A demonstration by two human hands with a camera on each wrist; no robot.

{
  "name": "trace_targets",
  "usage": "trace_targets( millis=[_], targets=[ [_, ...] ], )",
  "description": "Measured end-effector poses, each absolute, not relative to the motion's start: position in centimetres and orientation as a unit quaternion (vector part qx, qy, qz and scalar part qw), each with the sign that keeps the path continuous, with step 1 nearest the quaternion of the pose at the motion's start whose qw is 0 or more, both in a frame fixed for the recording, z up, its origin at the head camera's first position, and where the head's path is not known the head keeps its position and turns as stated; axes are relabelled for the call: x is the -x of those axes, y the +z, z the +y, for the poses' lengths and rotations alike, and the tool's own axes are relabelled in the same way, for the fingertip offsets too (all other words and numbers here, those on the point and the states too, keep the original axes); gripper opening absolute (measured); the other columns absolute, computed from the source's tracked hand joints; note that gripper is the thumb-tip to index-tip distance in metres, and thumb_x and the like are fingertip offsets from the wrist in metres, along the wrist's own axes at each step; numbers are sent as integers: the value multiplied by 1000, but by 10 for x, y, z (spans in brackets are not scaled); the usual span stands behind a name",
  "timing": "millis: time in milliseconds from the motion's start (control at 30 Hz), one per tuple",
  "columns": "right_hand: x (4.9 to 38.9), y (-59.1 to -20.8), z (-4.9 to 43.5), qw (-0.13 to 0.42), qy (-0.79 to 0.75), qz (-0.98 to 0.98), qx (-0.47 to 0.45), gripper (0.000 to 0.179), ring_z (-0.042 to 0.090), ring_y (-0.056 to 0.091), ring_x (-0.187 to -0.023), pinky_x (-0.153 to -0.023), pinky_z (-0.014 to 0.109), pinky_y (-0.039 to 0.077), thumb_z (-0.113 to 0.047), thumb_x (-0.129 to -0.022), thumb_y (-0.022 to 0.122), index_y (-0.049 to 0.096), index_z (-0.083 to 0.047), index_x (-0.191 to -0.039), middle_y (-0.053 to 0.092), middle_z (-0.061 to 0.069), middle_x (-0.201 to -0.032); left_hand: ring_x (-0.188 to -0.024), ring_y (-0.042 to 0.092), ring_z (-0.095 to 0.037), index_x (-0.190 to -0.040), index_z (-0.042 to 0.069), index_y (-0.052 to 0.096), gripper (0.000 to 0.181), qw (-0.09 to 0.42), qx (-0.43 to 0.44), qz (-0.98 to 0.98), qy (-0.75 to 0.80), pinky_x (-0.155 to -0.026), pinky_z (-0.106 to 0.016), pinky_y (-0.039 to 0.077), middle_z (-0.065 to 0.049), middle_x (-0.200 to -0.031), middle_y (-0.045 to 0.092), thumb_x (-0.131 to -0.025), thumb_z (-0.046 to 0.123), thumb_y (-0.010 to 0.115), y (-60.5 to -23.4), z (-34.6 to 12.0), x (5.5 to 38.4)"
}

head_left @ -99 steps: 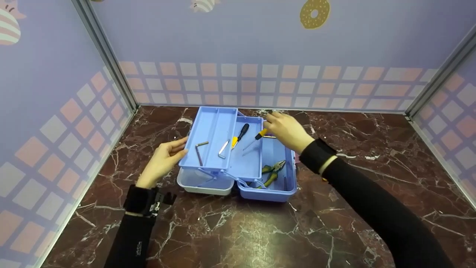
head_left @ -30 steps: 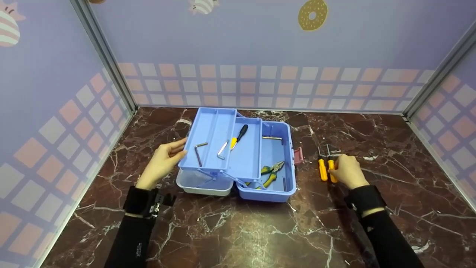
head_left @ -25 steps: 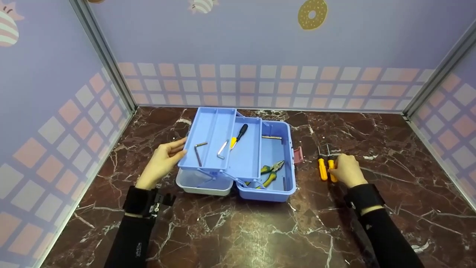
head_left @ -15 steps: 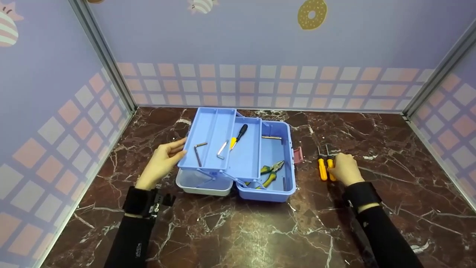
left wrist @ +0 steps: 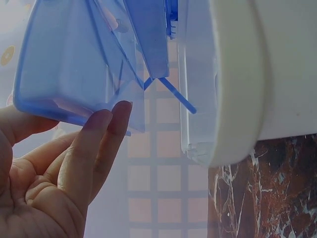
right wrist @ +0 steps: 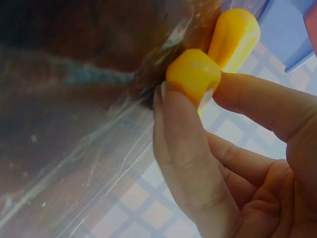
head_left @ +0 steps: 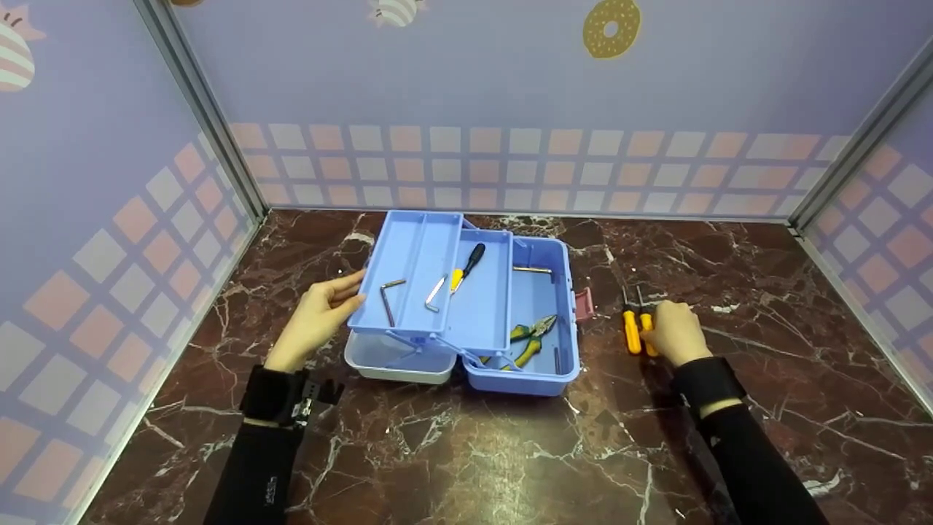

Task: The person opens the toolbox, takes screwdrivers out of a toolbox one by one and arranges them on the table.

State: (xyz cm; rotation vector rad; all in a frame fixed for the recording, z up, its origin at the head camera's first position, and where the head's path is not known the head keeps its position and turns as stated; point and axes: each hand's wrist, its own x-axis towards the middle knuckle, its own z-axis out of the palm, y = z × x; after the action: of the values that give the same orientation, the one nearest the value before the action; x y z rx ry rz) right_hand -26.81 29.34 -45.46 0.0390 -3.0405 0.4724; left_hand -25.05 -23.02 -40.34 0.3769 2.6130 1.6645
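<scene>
A blue toolbox (head_left: pixel 571 328) stands unfolded on the table, its upper tray (head_left: pixel 386 240) swung out to the left. My left hand (head_left: pixel 315 313) pinches that tray's left edge, thumb and fingers on either side of the rim in the left wrist view. Right of the box, my right hand (head_left: pixel 678 332) pinches the yellow handle of a screwdriver (right wrist: pixel 193 72) between thumb and fingers. A second yellow screwdriver (head_left: pixel 632 332) lies alongside it on the tabletop. Hex keys (head_left: pixel 386 302) and a small black-and-yellow screwdriver (head_left: pixel 468 268) lie in the trays; green-handled pliers (head_left: pixel 536 341) are in the bottom.
The toolbox's whitish lid (head_left: pixel 399 368) lies folded out below the upper tray. A pink latch (head_left: pixel 584 304) sticks out on the box's right side. Patterned panels (head_left: pixel 466 168) enclose the marbled table (head_left: pixel 408 452) at the back and both sides.
My right hand has carried a screwdriver from the toolbox to the table at right, beside the other one; lately it edged slightly left with it. The left hand stays on the tray.
</scene>
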Motion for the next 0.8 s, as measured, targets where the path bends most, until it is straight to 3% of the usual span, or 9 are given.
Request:
trace_targets(
  millis=[167, 367, 533, 700, 800],
  targets=[
    [266, -452, 294, 33, 145, -989, -13, 28, 48, 65, -72, -62, 54, 53, -11, -80, 76, 58, 4, -65, 64, 29, -75, -126, 56, -40, -145, -3, 43, 48, 12, -122, 835, 537, -101, -29, 51, -27, -142, 50, -100, 7, 54, -403, -230, 250],
    [264, -445, 296, -9, 141, -990, 15, 32, 34, 62, -63, -51, 37, 47, -21, -87, 74, 61, 4, -72, 63, 22, -72, -126, 56, -41, -146, -4, 42, 48, 16, -124, 832, 541, -100, -30, 52, -28, -142, 49, -100, 7, 54, -402, -231, 249],
    [262, -437, 295, -21, 124, -991, 34, 33, 36, 64, -64, -48, 34, 44, -25, -91, 70, 61, 2, -74, 64, 22, -75, -126, 57, -40, -146, -3, 42, 49, 17, -120, 837, 533, -100, -30, 52, -27, -142, 50, -100, 8, 54, -401, -231, 250],
    [261, -429, 293, -2, 107, -994, 38, 33, 41, 64, -66, -47, 40, 47, -25, -93, 68, 62, 2, -76, 65, 26, -78, -126, 56, -40, -146, -3, 41, 49, 19, -119, 835, 536, -100, -30, 52, -27, -142, 50, -100, 8, 54, -402, -231, 250],
    [261, -425, 290, 23, 96, -995, 30, 34, 48, 65, -79, -55, 52, 53, -25, -93, 67, 65, 8, -90, 66, 33, -91, -126, 56, -40, -146, -3, 41, 49, 17, -120, 835, 537, -100, -31, 52, -27, -142, 50, -100, 7, 54, -403, -231, 251]
  ],
)
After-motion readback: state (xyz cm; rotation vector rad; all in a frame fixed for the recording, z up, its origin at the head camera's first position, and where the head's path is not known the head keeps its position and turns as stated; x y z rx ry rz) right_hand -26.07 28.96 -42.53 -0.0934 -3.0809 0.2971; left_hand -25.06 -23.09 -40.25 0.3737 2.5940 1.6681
